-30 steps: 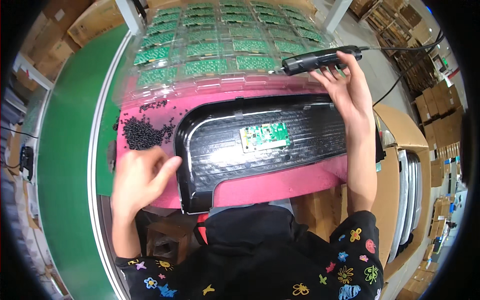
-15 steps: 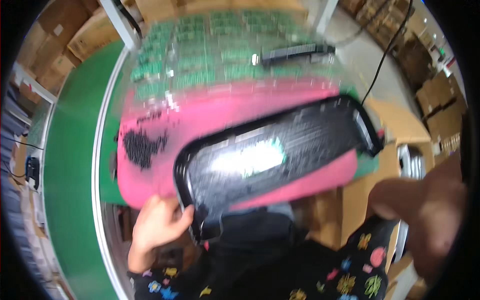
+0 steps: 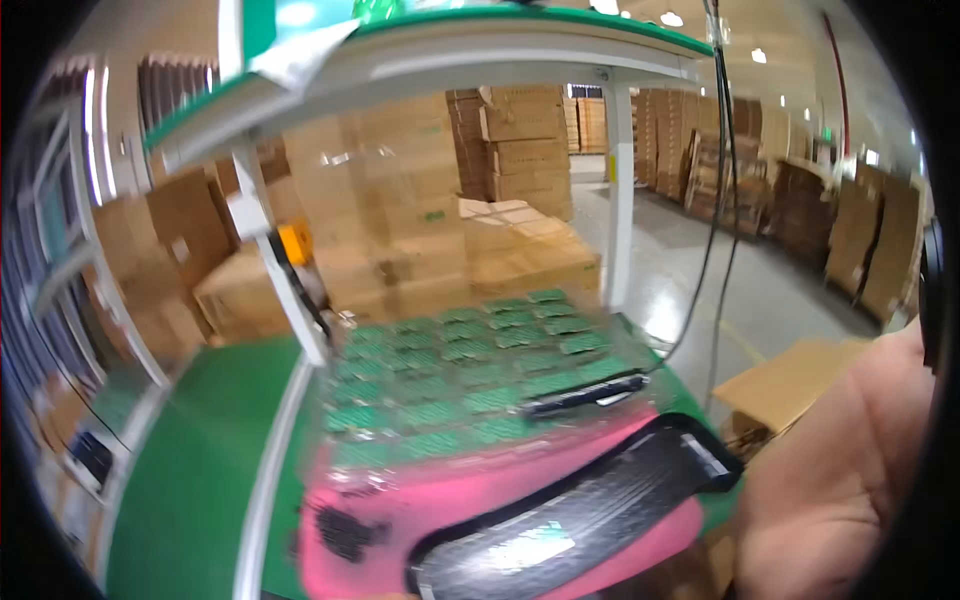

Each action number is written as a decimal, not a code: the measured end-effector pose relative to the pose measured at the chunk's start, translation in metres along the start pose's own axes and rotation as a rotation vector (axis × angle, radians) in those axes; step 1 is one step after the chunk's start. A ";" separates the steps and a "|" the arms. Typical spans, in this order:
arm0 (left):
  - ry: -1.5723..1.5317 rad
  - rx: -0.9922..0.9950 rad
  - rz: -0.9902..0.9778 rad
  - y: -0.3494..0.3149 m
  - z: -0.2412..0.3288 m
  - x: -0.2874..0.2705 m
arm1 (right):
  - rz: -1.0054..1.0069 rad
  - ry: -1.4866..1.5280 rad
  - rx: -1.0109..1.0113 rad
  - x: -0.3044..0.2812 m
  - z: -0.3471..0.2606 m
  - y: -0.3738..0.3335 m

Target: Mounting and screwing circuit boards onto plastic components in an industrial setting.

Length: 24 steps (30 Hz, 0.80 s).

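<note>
A long black plastic tray-like part (image 3: 620, 500) with raised, rounded rims lies slanted over a pink mat (image 3: 450, 505), its near left end cut off by the lower edge. My left hand does not show clearly enough to place. Close to the camera on the right rises my right hand (image 3: 830, 480), large and blurred; I see the palm and wrist area, but its fingers are hidden. Small black pieces (image 3: 345, 530) are heaped on the mat's left part. Behind the mat, green circuit boards (image 3: 465, 345) sit in rows in clear plastic trays, with a slim black device (image 3: 585, 395) on top.
A raised shelf (image 3: 480, 45) on white posts spans the bench. A green surface (image 3: 190, 460) extends at left. Large cardboard boxes (image 3: 380, 200) stand behind; an open carton (image 3: 790, 385) is at right. Black cables (image 3: 715, 200) hang down beside the right post.
The view has tilted up, bringing the shelf and boxes into sight. My left hand, earlier at the black part's left end, has dropped out of view. My right hand appears higher and closer.
</note>
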<state>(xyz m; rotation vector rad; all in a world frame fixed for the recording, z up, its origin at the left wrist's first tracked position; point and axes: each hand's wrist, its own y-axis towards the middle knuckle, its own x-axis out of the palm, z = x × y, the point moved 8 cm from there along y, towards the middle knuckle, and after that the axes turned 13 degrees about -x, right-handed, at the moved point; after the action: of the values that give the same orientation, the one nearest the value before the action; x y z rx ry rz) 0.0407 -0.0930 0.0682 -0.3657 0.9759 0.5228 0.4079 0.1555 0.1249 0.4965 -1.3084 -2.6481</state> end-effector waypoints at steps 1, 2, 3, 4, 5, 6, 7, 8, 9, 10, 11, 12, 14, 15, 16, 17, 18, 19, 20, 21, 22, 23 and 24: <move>0.123 -0.054 -0.077 0.004 -0.009 0.006 | -0.045 0.029 0.003 -0.015 0.004 0.000; 0.112 -0.052 0.091 0.004 -0.006 0.000 | -0.076 0.092 0.026 -0.019 0.010 0.008; 0.133 -0.075 0.241 0.003 -0.002 -0.003 | -0.086 0.160 0.076 -0.006 0.021 0.019; 0.125 -0.116 0.206 0.029 -0.007 0.001 | -0.113 0.137 0.152 0.054 0.055 0.050; 0.091 -0.189 0.199 0.036 -0.028 0.003 | -0.144 0.154 0.196 0.059 0.058 0.053; 0.050 -0.230 0.176 0.032 -0.043 0.014 | -0.159 0.172 0.247 0.074 0.069 0.055; 0.006 -0.287 0.174 0.021 -0.064 0.016 | -0.165 0.206 0.281 0.058 0.056 0.051; -0.011 -0.276 0.047 0.018 -0.069 0.033 | -0.157 0.211 0.304 0.083 0.070 0.058; 0.072 -0.242 -0.099 0.014 -0.068 0.051 | -0.149 0.211 0.326 0.084 0.052 0.057; -0.139 -0.302 -0.223 0.013 -0.068 0.066 | -0.155 0.214 0.331 0.100 0.046 0.063; -0.342 -0.369 -0.342 0.008 -0.069 0.080 | -0.149 0.221 0.340 0.094 0.038 0.058; -0.524 -0.509 -0.515 -0.002 -0.083 0.107 | -0.142 0.224 0.348 0.095 0.032 0.058; -0.954 -0.418 -0.592 -0.016 -0.079 0.135 | -0.123 0.220 0.394 0.107 0.027 0.064; -1.209 -0.415 -0.643 -0.022 -0.073 0.148 | -0.117 0.214 0.418 0.107 0.022 0.065; -1.360 -0.371 -0.621 -0.029 -0.068 0.160 | -0.106 0.222 0.439 0.118 0.024 0.071; -1.508 -0.317 -0.608 -0.032 -0.058 0.169 | -0.104 0.219 0.461 0.134 0.036 0.079; -1.514 -0.415 -0.511 -0.034 -0.059 0.177 | -0.102 0.222 0.483 0.142 0.040 0.082; -1.578 -0.400 -0.426 -0.034 -0.060 0.180 | -0.097 0.227 0.502 0.147 0.044 0.086; -1.684 -0.362 -0.391 -0.032 -0.058 0.184 | -0.096 0.234 0.514 0.146 0.040 0.088; -1.789 -0.321 -0.351 -0.031 -0.057 0.185 | -0.095 0.242 0.525 0.153 0.047 0.089; -1.822 -0.310 -0.313 -0.036 -0.059 0.187 | -0.090 0.243 0.536 0.160 0.043 0.092; -1.853 -0.288 -0.291 -0.042 -0.063 0.189 | -0.091 0.230 0.545 0.165 0.043 0.095; -1.896 -0.278 -0.263 -0.046 -0.069 0.191 | -0.092 0.215 0.553 0.174 0.053 0.098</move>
<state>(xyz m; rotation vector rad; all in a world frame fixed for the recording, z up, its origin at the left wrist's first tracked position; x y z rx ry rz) 0.1060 -0.1184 -0.1278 -0.1038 -0.9693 0.5062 0.2254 0.0874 0.1931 0.8963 -1.9746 -2.1862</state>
